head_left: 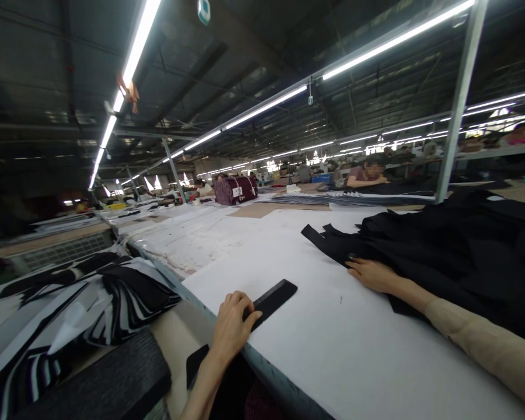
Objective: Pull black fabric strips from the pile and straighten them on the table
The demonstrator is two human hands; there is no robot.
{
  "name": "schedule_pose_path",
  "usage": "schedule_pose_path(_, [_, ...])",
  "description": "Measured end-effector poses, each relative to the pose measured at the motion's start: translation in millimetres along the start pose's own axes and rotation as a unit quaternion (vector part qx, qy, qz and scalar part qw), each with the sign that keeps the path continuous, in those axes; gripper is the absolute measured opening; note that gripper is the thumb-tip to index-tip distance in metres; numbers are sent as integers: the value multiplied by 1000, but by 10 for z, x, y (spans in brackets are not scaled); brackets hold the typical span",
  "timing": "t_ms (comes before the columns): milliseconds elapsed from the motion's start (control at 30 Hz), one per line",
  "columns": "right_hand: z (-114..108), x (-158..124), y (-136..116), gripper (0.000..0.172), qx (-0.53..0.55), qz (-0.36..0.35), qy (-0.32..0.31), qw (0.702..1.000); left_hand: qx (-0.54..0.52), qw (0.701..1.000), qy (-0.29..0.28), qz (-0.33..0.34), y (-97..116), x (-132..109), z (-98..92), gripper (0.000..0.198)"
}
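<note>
At the near edge of the white-covered table (297,344), my left hand (234,321) is closed on a narrow black fabric strip (273,300). The strip looks like a thin stack, with a greyer band along its far side. Its other end hangs past the table edge below my hand. Farther right, my right hand (374,274) reaches to the left side of a loose heap of black fabric (455,251). Its fingers are closed on the edge of a black piece there, with the fingertips partly lost against the dark cloth.
Striped and black fabric (122,297) lies in layers at the left, above a dark grey stack (100,379). A maroon bundle (234,191) sits farther back on the table. A metal post (459,105) rises at the right. Another person (367,174) leans over fabric beyond.
</note>
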State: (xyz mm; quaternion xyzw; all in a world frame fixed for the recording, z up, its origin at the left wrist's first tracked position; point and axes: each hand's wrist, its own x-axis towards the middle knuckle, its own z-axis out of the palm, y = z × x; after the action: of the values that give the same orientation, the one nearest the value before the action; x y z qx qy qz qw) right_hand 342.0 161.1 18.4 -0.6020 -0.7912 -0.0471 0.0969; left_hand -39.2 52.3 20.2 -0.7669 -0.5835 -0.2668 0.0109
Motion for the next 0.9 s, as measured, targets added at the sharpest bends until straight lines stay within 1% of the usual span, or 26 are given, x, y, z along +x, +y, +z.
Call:
schedule_pose_path(33, [-34, -11, 4, 43, -5, 12, 13, 1000, -13, 1000, 1, 7, 55, -64, 0, 12])
schedule_pose_path(67, [-78, -29, -43, 41, -11, 15, 26, 999, -23, 1000, -1, 13, 115, -128, 2, 11])
schedule_pose_path(133, [-181, -83, -261, 37, 7, -19, 44, 999, -39, 999, -6, 28, 242, -246, 10, 10])
schedule_pose_path(167, [-233, -116, -408, 35, 30, -53, 41, 997, -48, 998, -9, 37, 303, -300, 16, 9])
schedule_pose_path(200, [-282, -150, -562, 35, 98, -105, 25, 989, -55, 997, -11, 44, 359, -349, 24, 9])
schedule_pose_path(233, [-324, -184, -710, 37, 172, -136, -8, 976, -62, 997, -12, 50, 408, -392, 33, 9])
schedule_pose_path(267, [-358, -218, -841, 38, 225, -150, -45, 962, -69, 996, -13, 57, 449, -430, 45, 9])
schedule_pose_path(300, [-383, -248, -946, 41, 255, -159, -78, 951, -74, 995, -12, 65, 480, -462, 58, 8])
schedule_pose_path(367, [-405, -295, -1073, 53, 292, -157, -142, 933, -82, 993, -9, 81, 518, -507, 85, 9])
schedule_pose_path(433, [-398, -319, -1109, 62, 314, -151, -199, 916, -86, 992, -5, 90, 537, -533, 110, 11])
schedule_pose_path(500, [-380, -322, -1104, 59, 314, -149, -228, 910, -92, 992, -4, 88, 551, -545, 125, 11])
schedule_pose_path(600, [-360, -315, -1097, 46, 275, -158, -225, 921, -113, 991, -4, 74, 558, -549, 123, 6])
schedule_pose_path(633, [-361, -314, -1098, 40, 268, -161, -225, 923, -125, 990, -7, 68, 549, -544, 113, 9])
schedule_pose_path(733, [-386, -315, -1092, 23, 270, -176, -234, 917, -178, 982, -33, 44, 481, -485, 37, 26])
schedule_pose_path(800, [-416, -316, -1074, 18, 276, -184, -226, 916, -224, 973, -50, 14, 431, -400, -40, 32])
schedule_pose_path(900, [-448, -312, -1042, 16, 285, -178, -227, 914, -260, 965, -34, -23, 462, -232, -115, 29])
